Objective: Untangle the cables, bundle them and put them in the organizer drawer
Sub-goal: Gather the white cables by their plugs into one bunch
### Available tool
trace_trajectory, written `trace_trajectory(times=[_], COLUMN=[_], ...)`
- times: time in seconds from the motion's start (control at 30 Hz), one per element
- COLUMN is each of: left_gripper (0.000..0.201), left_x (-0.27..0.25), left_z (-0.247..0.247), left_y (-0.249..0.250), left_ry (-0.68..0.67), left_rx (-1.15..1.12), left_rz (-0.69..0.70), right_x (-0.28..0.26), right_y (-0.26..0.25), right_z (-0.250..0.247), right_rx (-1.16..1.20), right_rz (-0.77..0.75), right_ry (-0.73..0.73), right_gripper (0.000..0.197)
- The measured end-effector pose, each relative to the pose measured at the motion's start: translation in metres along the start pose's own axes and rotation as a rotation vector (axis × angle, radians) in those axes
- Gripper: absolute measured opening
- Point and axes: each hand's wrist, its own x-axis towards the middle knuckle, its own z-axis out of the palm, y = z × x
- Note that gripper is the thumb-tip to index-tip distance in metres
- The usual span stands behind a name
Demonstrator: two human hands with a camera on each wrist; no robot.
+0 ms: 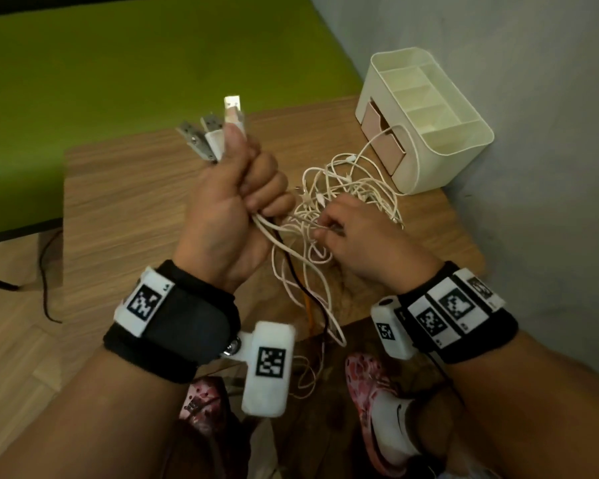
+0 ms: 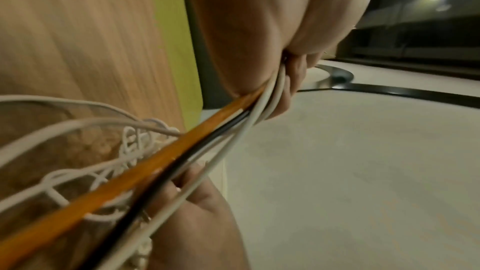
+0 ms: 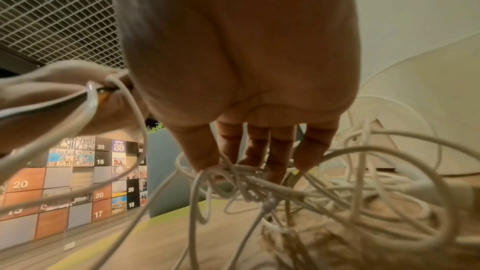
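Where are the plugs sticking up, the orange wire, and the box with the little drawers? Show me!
USB plugs (image 1: 211,131): head view, on the middle metal plug.
orange wire (image 2: 130,180): left wrist view, on its straight middle stretch.
organizer (image 1: 443,146): head view, on its cream side wall.

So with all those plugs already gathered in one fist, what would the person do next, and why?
Probably draw one strand out of the tangle with the right hand. The left hand grips the USB plugs upright, but the cords below are still knotted on the table, and the right fingertips already pinch into the knot.
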Motion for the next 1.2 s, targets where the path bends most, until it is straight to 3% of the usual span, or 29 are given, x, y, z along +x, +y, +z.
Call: trace_trajectory(times=[0.2,0.3,0.4,0.47,0.53,0.6,0.67,0.8,0.87,0.97,1.07,1.13,1.2], left_gripper=[0.037,0.036,0.038,0.039,0.040,0.041,0.040,0.037,0.037,0.040,0.040,0.041,0.041], left_x=[0.004,0.006,0.006,0.006,0.007,0.006,0.002,-0.009,-0.009,-0.009,-0.008,-0.006,-0.005], left_z=[-0.012,-0.013,-0.008,-0.006,-0.004,-0.002,-0.001,-0.012,-0.021,-0.027,-0.021,-0.016,-0.013], left_y=[0.003,0.004,0.002,0.001,0.005,0.011,0.013,0.026,0.040,0.048,0.039,0.033,0.028], left_ry=[0.165,0.198,0.240,0.269,0.268,0.226,0.150,-0.056,-0.101,0.069,0.225,0.268,0.287], left_rx=[0.151,0.155,0.180,0.208,0.163,0.010,-0.151,-0.516,-0.621,-0.349,-0.019,0.034,0.070], left_rz=[-0.036,-0.039,-0.029,-0.018,-0.026,-0.063,-0.115,-0.194,-0.193,-0.090,-0.023,-0.025,-0.025], right_x=[-0.004,-0.008,-0.014,-0.017,-0.018,-0.015,-0.010,-0.003,-0.002,0.000,-0.003,-0.007,-0.009], right_y=[-0.002,-0.004,-0.007,-0.007,-0.005,-0.003,-0.005,0.000,0.010,0.017,0.009,0.001,-0.005], right_z=[-0.008,-0.016,-0.016,-0.015,-0.015,-0.009,0.002,0.018,0.023,0.021,0.007,-0.005,-0.015], right_rx=[0.019,0.328,0.693,0.768,0.646,0.386,0.119,-0.063,-0.126,-0.117,0.014,0.106,0.098], right_rz=[-0.105,-0.173,-0.172,-0.158,-0.118,-0.089,-0.094,-0.080,-0.025,0.039,0.016,-0.001,-0.019], right_ry=[0.161,0.251,0.237,0.224,0.163,0.040,0.015,0.075,0.010,-0.160,-0.194,-0.134,0.059], right_gripper=[0.010,0.021,0.027,0.023,0.020,0.014,0.010,0.044,0.069,0.098,0.112,0.111,0.093])
